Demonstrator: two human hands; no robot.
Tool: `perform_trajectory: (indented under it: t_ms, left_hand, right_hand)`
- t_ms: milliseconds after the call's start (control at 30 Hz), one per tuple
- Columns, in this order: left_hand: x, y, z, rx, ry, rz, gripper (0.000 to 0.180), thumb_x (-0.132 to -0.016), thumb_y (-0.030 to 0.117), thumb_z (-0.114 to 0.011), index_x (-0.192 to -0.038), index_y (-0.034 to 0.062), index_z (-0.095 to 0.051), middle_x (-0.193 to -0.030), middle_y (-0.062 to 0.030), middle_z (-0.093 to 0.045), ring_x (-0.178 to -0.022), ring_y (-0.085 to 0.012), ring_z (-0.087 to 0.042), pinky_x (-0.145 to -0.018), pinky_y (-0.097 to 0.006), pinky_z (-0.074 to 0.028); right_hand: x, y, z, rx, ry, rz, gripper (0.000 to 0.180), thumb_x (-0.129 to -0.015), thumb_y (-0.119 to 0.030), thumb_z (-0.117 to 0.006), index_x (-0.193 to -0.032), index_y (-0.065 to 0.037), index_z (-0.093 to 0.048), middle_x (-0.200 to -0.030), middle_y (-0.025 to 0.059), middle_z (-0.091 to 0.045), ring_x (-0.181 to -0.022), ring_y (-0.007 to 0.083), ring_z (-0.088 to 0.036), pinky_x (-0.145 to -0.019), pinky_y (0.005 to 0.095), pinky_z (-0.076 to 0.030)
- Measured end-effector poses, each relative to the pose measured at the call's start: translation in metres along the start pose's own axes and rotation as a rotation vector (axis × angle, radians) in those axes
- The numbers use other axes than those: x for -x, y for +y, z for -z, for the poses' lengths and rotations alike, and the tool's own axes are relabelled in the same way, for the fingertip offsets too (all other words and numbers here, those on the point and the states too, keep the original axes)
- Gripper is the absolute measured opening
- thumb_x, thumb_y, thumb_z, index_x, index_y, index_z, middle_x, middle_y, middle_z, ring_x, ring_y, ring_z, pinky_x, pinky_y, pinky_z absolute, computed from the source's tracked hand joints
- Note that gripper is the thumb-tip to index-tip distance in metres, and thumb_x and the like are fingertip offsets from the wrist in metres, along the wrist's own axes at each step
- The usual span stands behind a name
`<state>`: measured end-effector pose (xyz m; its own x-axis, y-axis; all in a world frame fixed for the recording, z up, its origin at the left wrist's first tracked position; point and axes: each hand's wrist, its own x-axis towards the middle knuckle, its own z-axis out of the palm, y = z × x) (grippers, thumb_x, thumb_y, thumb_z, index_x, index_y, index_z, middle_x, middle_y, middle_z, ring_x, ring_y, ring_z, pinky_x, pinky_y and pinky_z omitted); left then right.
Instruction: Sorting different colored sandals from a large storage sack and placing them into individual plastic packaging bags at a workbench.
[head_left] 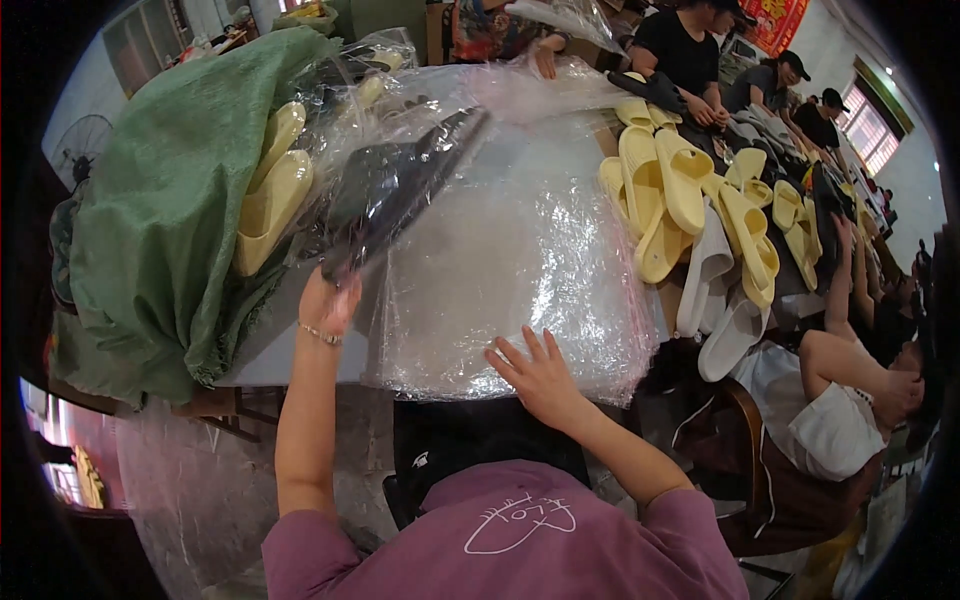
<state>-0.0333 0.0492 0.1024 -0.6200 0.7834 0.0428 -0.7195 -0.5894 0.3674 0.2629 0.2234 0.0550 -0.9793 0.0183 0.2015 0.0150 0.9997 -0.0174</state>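
My left hand [330,299], with a beaded bracelet at the wrist, grips the near end of a clear plastic bag with dark, slipper-like shapes [400,185] inside. Motion blurs the bag, and its contents are not sharp. It is tilted up and to the right, over the left part of the table. My right hand [540,378] lies with fingers spread on the near edge of a stack of clear plastic bags [500,240], which glints in the light.
At left, a green woven sack [170,200] stands beside pale yellow slippers [275,210]. More yellow slippers [685,180] and grey-white slippers [708,270] crowd the table's right side. A seated person in a white shirt [825,425] is close on the right; several others work farther back.
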Motion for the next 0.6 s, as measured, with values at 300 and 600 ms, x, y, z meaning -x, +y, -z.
perform_trajectory:
  t_ms: [300,600]
  left_hand:
    - [-0.028,-0.01,0.037,-0.793,-0.148,0.218,0.042,-0.098,0.022,-0.041,-0.133,-0.0006,-0.041,-0.126,-0.0142,-0.054,-0.11,-0.0247,-0.057,-0.093,-0.039,-0.049]
    - [0.013,-0.062,0.01,-1.918,0.009,-0.347,0.055,-0.093,0.017,-0.05,-0.14,-0.0014,-0.031,-0.144,-0.022,-0.035,-0.133,-0.035,-0.034,-0.11,-0.039,-0.026]
  right_hand:
    - [0.023,-0.011,0.063,-0.49,-0.16,0.024,0.068,-0.077,-0.027,-0.073,-0.136,-0.012,-0.043,-0.141,0.0137,-0.041,-0.13,0.0378,-0.035,-0.105,0.0521,-0.03]
    - [-0.007,0.138,0.094,-0.489,0.234,-0.582,0.022,-0.081,-0.02,-0.066,-0.093,-0.001,-0.065,-0.085,0.0154,-0.066,-0.076,0.029,-0.063,-0.07,0.0353,-0.049]
